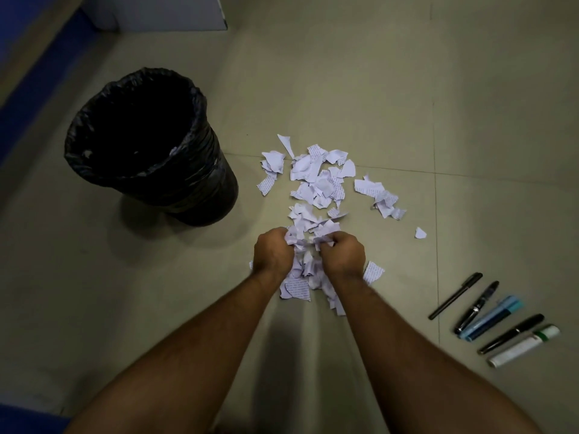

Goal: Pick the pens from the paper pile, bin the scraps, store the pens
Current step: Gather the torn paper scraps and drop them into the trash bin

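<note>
Torn white paper scraps (319,180) with printed text lie scattered on the tiled floor in front of me. My left hand (272,253) and my right hand (341,255) are side by side at the near end of the pile, fingers curled round a bunch of scraps between them. A bin (200,186) lined with a black bag stands to the left of the pile, its mouth open. Several pens (488,314) lie in a row on the floor at the right, among them a thin black pen (455,296) and a white marker (523,345).
One stray scrap (420,233) lies apart at the right of the pile. A white cabinet base (169,14) stands at the top left. A blue strip (28,98) runs along the left edge of the floor.
</note>
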Tool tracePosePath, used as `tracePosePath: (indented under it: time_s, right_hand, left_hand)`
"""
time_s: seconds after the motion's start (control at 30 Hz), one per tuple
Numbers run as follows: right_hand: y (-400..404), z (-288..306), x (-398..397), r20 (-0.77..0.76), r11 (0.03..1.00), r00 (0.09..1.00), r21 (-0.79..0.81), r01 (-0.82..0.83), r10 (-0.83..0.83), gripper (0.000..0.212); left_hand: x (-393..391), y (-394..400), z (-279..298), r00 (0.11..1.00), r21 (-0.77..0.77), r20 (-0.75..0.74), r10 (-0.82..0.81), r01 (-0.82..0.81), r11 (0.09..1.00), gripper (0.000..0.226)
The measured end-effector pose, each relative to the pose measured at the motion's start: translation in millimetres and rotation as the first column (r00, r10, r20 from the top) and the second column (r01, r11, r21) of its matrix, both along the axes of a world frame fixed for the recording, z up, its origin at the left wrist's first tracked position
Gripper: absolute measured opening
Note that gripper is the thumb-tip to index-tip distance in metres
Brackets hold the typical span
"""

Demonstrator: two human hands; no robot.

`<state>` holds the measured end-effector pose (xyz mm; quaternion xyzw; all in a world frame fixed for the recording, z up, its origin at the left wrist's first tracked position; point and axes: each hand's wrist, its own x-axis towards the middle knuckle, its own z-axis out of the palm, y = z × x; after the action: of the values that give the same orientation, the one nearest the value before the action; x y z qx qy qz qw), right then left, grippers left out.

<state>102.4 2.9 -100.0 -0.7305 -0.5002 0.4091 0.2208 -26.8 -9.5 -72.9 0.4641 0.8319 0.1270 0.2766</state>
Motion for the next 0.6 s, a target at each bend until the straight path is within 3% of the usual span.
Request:
tracePosePath:
  time_s: [0.3,0.4,0.5,0.6]
  right_hand:
    - [13.1,51.2,-22.5,-0.271,0.978,0.941,-0.011,0.206,-0.201,0.010]
    - [22.1,77.0,-38.8,-0.398,0.964,0.883,-0.014,0.266,-0.249,0.010]
    - [33.5,117.7,-63.7,-0.522,0.954,0.810,-0.028,0.298,-0.268,0.018]
    - [44.0,154.5,-91.7,-0.590,0.947,0.767,0.016,0.322,-0.251,0.013]
  left_hand:
    - [-12.1,31.4,56.5,0.980,0.073,0.171,0.103,-0.117,0.990,0.015]
    - [-25.5,40.8,83.8,0.932,0.118,0.310,0.187,-0.233,0.965,0.023]
    - [-41.9,45.7,126.1,0.877,0.184,0.423,0.226,-0.328,0.927,0.014]
    - [-62.5,54.8,158.6,0.853,0.231,0.468,0.232,-0.371,0.899,0.018]
